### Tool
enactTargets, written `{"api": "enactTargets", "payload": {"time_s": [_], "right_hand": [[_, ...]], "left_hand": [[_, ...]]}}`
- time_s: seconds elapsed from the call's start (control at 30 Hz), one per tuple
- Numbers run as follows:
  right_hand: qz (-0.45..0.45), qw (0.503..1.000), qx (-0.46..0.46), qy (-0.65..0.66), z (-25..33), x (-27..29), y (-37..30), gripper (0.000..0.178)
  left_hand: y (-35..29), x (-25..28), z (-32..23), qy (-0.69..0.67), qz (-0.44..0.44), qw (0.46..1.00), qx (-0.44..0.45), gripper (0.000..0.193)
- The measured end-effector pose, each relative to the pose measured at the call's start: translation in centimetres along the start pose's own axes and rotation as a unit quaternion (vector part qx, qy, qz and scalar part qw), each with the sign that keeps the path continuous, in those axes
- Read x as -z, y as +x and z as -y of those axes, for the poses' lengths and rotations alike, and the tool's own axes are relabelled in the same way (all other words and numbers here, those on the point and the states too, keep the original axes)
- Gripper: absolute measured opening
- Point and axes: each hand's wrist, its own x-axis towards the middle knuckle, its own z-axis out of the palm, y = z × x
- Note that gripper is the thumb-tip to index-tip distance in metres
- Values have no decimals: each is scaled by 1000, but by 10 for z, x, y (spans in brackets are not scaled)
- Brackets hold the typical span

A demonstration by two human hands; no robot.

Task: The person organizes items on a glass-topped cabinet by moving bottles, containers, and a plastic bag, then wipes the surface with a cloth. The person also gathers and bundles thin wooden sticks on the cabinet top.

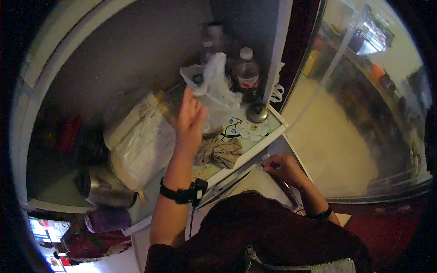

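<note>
My left hand (190, 120) is raised over the cabinet top with its fingers stretched out, beside a white plastic bag (216, 100). Its fingertips meet the bag's left edge; I cannot tell how firmly they touch. The bag stands upright, bunched at the top. Just below it lies a crumpled brown patterned cloth (221, 152). Lower right, my right hand (286, 170) is closed in a pinch by the cabinet's front edge, over what looks like a pulled-out drawer (287, 149). Whatever its fingers hold is hidden.
Behind the bag stands a clear bottle with a white cap (247, 70). A round metal lid (257, 113) sits near the right corner. Plastic-wrapped packages (143, 141) lie left of my forearm, with a metal kettle (107, 187) beyond. A glass panel (346, 113) is at right.
</note>
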Motion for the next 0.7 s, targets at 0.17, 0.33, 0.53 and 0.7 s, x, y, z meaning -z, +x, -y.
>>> {"api": "enactTargets", "payload": {"time_s": [0.17, 0.33, 0.53, 0.7], "right_hand": [[10, 995, 100, -27, -4, -8, -13, 19], [27, 999, 19, 38, 0, -3, -27, 17], [81, 993, 9, 89, 3, -9, -24, 17], [171, 970, 29, 170, 18, -16, -18, 11]], "left_hand": [[9, 8, 18, 605, 340, 711, 110, 54], [-6, 9, 11, 544, 214, 811, 17, 54], [-40, 23, -23, 526, 25, 832, -175, 40], [-121, 33, -40, 442, 184, 856, -195, 16]]}}
